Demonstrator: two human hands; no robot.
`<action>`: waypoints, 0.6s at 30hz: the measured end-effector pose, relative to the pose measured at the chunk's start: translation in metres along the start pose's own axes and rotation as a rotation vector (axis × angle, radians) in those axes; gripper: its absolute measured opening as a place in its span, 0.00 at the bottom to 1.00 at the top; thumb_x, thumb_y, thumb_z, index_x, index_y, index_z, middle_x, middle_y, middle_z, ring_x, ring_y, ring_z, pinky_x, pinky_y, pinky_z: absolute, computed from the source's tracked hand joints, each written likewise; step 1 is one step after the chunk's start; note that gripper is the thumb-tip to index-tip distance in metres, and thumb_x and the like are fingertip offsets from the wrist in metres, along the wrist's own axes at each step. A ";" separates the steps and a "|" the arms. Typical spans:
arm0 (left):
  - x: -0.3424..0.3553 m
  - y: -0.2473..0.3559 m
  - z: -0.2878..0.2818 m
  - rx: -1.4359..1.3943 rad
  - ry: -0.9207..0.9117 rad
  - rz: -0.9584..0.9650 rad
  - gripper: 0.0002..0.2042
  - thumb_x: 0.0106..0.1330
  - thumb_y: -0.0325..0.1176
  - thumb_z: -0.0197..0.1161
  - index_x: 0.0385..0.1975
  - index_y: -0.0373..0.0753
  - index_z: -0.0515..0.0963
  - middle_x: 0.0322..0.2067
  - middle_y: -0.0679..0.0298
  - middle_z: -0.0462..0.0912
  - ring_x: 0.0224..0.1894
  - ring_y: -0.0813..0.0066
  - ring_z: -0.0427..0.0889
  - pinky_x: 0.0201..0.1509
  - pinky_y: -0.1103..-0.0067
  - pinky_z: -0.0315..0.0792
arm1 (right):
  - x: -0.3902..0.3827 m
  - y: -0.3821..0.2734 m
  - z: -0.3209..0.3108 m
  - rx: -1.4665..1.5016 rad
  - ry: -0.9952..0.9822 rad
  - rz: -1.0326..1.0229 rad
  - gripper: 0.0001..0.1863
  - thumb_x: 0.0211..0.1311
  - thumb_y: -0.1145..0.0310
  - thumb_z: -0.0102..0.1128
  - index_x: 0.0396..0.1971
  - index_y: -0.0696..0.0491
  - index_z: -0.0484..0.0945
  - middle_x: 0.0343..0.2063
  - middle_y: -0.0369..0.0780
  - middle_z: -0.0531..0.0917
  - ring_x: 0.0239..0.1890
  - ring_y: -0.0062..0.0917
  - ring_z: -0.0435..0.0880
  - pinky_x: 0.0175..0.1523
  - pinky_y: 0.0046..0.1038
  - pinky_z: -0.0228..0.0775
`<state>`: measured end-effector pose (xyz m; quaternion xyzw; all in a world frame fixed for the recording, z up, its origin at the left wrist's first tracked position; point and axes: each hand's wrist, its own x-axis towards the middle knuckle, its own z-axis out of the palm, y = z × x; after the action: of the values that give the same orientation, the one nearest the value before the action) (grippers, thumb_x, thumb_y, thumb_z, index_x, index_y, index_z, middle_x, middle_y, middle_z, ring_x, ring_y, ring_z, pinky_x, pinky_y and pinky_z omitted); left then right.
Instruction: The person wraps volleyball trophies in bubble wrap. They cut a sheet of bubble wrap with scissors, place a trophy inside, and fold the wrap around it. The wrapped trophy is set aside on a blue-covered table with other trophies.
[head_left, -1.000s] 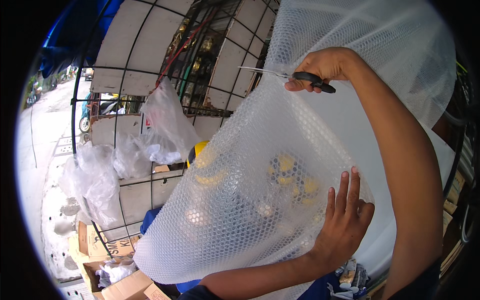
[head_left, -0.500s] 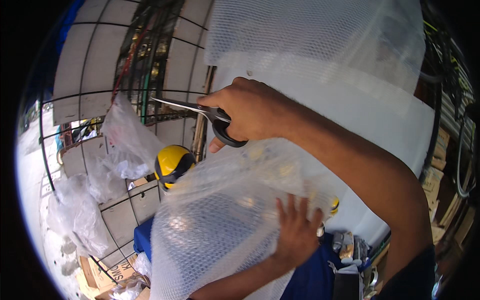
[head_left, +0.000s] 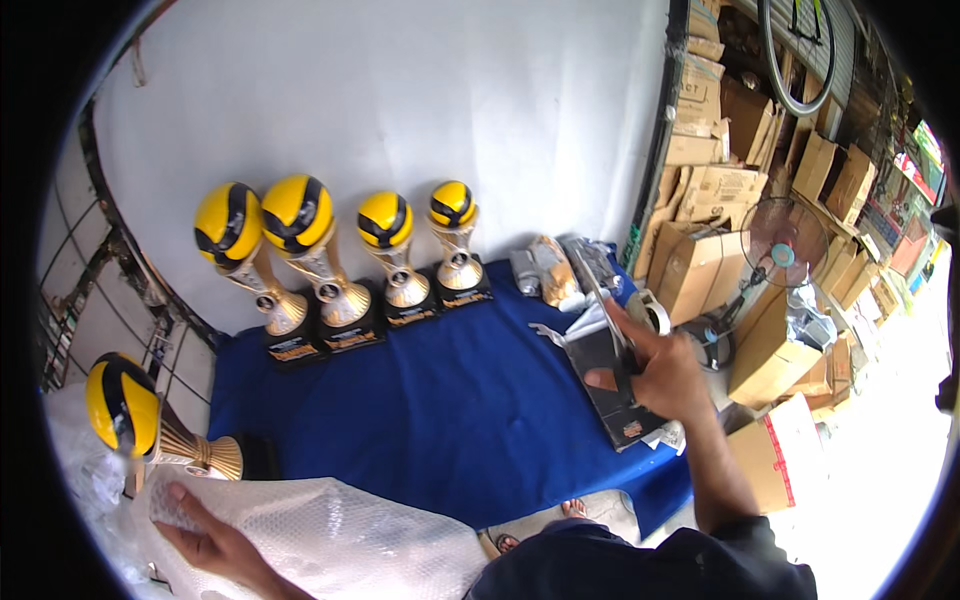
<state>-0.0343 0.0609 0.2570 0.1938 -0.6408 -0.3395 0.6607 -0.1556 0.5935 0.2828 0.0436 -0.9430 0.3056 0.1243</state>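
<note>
My left hand is at the lower left, its thumb and fingers closed over the edge of a sheet of clear bubble wrap. The sheet spreads along the table's near side, in front of my body. Just beyond that hand is a trophy with a yellow and black ball on top, tilted in this view. My right hand holds a pair of scissors, blades pointing away, above a flat black box on the table. My fingers partly hide the scissors' handles.
Several similar trophies stand in a row on the blue tablecloth, against a pale backing. Small plastic-wrapped items lie at the table's right end. Cardboard boxes and a fan are at the right; wire mesh is at the left.
The view has swung toward the table and trophies. My right hand, still with the scissors, has come down from the raised bubble wrap. My left hand has gone from spread fingers to gripping its edge.
</note>
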 end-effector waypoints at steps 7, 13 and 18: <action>0.012 -0.011 -0.006 0.145 0.052 0.045 0.24 0.80 0.48 0.70 0.64 0.35 0.83 0.61 0.52 0.88 0.61 0.62 0.89 0.66 0.66 0.87 | -0.031 0.187 0.065 -0.206 -0.184 0.385 0.54 0.48 0.39 0.88 0.77 0.40 0.77 0.37 0.47 0.93 0.47 0.45 0.94 0.54 0.45 0.82; 0.012 0.024 0.037 0.197 0.054 0.142 0.18 0.80 0.39 0.72 0.59 0.31 0.88 0.57 0.51 0.91 0.60 0.67 0.89 0.69 0.71 0.84 | 0.031 0.249 0.116 -0.467 -0.348 0.152 0.52 0.51 0.42 0.86 0.76 0.43 0.75 0.48 0.50 0.90 0.49 0.46 0.93 0.52 0.48 0.83; -0.008 0.090 0.071 0.312 -0.092 0.129 0.24 0.80 0.47 0.71 0.64 0.32 0.86 0.55 0.56 0.92 0.54 0.74 0.89 0.57 0.77 0.81 | 0.050 0.267 0.144 -0.572 -0.760 0.093 0.54 0.55 0.58 0.83 0.79 0.58 0.65 0.52 0.49 0.84 0.55 0.46 0.90 0.58 0.47 0.85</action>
<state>-0.0855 0.1423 0.3209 0.2367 -0.7264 -0.2014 0.6130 -0.2763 0.7247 0.0317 0.0740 -0.9689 0.0017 -0.2362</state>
